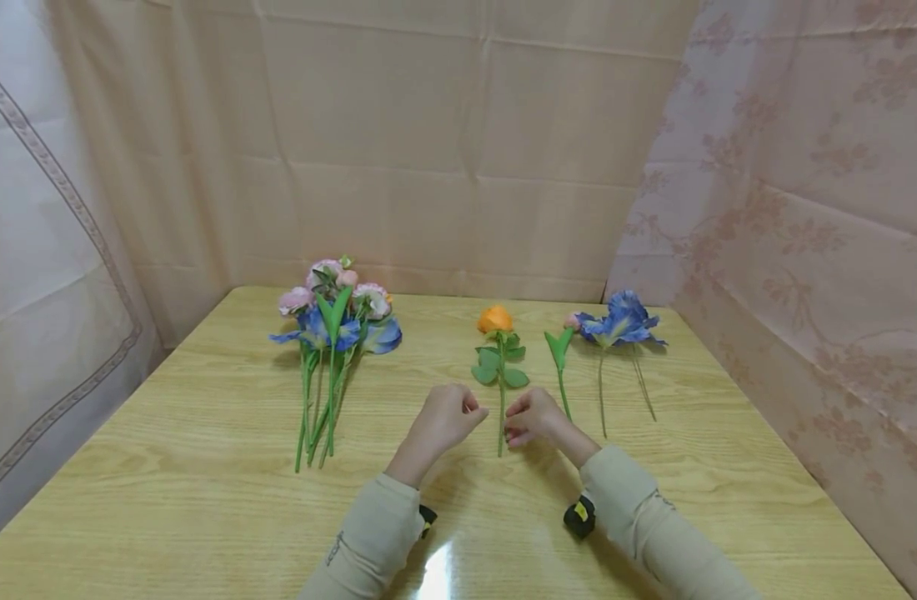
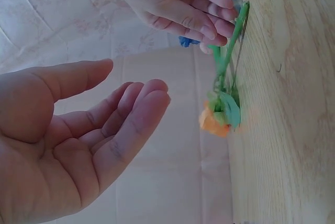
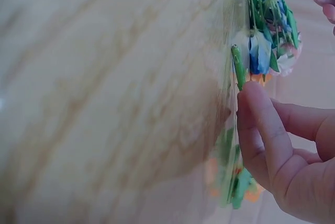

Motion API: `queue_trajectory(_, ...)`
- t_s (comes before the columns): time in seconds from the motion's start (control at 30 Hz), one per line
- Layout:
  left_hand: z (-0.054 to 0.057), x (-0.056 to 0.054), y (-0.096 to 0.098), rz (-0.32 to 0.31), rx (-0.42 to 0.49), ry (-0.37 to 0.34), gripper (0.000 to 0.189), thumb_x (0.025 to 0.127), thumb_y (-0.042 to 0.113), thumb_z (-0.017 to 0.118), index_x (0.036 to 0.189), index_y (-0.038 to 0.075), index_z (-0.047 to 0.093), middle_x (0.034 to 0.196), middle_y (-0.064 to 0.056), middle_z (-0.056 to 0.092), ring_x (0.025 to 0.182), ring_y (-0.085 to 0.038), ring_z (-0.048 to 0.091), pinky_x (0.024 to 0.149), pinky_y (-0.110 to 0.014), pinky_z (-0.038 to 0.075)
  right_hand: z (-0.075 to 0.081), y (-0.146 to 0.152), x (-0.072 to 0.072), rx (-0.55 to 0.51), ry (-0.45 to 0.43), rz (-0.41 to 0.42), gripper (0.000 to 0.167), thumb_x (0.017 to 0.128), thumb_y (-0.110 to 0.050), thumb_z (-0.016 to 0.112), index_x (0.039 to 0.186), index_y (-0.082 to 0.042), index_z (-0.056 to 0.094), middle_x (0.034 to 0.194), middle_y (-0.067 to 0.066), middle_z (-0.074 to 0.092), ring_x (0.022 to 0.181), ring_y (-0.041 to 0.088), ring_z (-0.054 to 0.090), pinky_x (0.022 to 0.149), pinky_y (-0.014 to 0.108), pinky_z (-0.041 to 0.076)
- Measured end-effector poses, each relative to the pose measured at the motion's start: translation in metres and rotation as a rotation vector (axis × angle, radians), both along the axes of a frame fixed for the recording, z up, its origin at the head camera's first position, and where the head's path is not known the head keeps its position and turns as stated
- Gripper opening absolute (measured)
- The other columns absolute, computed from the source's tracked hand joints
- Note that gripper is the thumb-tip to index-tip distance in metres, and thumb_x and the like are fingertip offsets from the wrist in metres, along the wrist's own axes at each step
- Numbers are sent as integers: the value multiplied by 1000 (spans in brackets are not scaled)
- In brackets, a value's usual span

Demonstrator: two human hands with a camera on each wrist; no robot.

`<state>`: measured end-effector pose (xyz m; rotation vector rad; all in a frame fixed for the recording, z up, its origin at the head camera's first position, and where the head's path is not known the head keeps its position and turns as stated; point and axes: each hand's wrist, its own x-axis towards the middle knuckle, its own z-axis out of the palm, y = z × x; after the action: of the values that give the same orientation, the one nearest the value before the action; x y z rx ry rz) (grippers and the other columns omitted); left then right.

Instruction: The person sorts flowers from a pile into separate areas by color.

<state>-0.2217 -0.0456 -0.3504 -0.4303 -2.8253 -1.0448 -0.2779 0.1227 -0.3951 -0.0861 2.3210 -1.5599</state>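
An orange rose (image 1: 495, 319) with green leaves lies on the table, its stem (image 1: 501, 408) pointing toward me. Just right of the lower stem is my right hand (image 1: 533, 417), fingertips right at it and fingers loosely extended. In the right wrist view these fingers (image 3: 261, 130) overlap the green stem (image 3: 238, 64) near its cut end. On the stem's other side hovers my left hand (image 1: 447, 417), holding nothing. The left wrist view shows its thumb (image 2: 86, 77) and fingers apart, with the rose bloom (image 2: 214, 121) beyond them.
Left of the rose lies a bunch of pink, white and blue flowers (image 1: 323, 325) with green stems. To the right are a green-leafed stem with a pink bud (image 1: 559, 354) and blue flowers (image 1: 619, 321). Beige curtain (image 1: 428, 167) hangs behind the wooden table (image 1: 203, 467).
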Motion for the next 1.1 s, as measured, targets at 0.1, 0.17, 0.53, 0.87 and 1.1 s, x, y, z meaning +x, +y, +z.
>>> queue_trajectory(0.1,1,0,0,0,-3,-6,18,83,18,64,73,3,61,64,-1,51,57,-12,45,49,-23,38,1,0,0,1,-9,3,12,81,14,54,92,17,53,69,17,59,53,17,59,56,33,52)
queue_trajectory(0.17,1,1,0,-2,-6,-10,18,83,19,63,74,3,61,64,-1,51,57,-12,45,48,-23,38,1,0,0,4,-13,9,12,81,13,54,93,18,53,69,17,59,53,17,59,56,33,52)
queue_trajectory(0.53,0,0,-2,-2,17,-14,17,83,17,63,74,2,62,65,-2,54,55,-12,47,48,-22,39,4,1,2,-5,-20,28,14,83,9,54,94,17,54,69,18,61,52,18,59,55,34,52)
queue_trajectory(0.87,20,-4,-25,143,139,176,10,83,11,61,81,2,66,65,-2,58,55,-12,50,49,-24,42,16,5,5,27,89,35,17,84,2,55,93,16,59,65,16,59,51,18,59,52,36,52)
queue_trajectory(1.1,33,-10,-66,363,136,285,10,81,6,61,80,-1,68,71,-11,63,64,-23,58,59,-36,47,20,1,9,9,113,-4,17,85,0,56,94,14,57,73,19,61,54,20,60,51,34,52)
